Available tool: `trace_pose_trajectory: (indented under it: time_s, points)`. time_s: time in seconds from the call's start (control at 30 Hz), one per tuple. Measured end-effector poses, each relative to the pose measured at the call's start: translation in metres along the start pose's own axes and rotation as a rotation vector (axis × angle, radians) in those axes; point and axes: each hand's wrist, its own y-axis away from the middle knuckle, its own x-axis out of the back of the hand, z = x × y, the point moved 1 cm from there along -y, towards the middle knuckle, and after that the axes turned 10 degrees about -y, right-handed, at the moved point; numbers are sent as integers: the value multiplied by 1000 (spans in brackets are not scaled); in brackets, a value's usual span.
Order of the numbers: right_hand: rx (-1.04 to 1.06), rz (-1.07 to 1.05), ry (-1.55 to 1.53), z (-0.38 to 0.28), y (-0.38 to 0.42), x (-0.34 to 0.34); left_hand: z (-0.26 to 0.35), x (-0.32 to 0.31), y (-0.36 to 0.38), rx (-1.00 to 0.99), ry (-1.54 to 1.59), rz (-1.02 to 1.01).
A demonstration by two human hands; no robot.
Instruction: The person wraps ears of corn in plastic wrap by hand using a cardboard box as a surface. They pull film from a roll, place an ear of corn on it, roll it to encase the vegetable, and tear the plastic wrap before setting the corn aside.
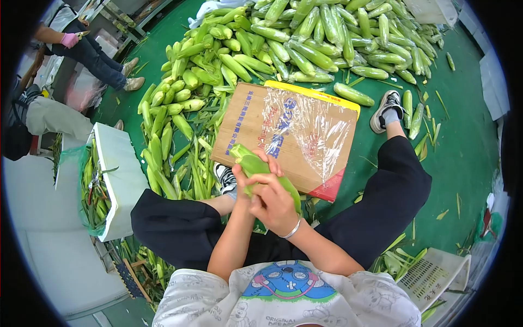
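An ear of corn (255,165) in its green husk is held up over my lap, tilted, with its cut end toward the upper left. My left hand (239,182) wraps round it, with the thumb on the near side and fingertips showing along the far side. On the lower side, my right hand (274,204), below a silver bracelet, presses curled fingers against the husk. Part of the ear is hidden behind the fingers. Just beyond lies a cardboard box (234,128) with clear tape and blue and red print.
Unwrapped corn (188,82) is heaped ahead on the left; film-wrapped ears (327,38) are piled at the back right. A white foam box (124,188) with husks stands left, a white plastic basket (436,278) lower right. Two other people are at the upper left, one wearing a pink glove (70,40).
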Motion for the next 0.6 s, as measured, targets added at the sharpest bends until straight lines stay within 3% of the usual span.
trace_pose_trajectory:
  time_s: [0.07,0.13,0.2,0.23,0.3,0.33,0.47,0.53,0.6]
  points:
    - [-9,-43,11,-1,-2,-11,4,-7,-1,20,127,-125]
    - [-4,-77,145,9,-2,-19,5,-8,2,25,101,-99]
    - [-95,-48,141,20,-3,-15,4,1,0,98,100,211]
    - [-188,-12,134,25,-3,-13,6,6,-2,93,104,214]
    - [-271,11,111,32,7,1,21,20,-12,70,-102,549]
    - [-356,38,91,36,15,10,29,29,-14,61,-98,557]
    - [-370,-108,176,67,64,44,44,51,-17,61,-41,702]
    - [-454,-129,336,73,73,61,44,66,-18,61,-110,870]
    - [-578,-87,415,61,75,83,69,84,-16,46,-3,829]
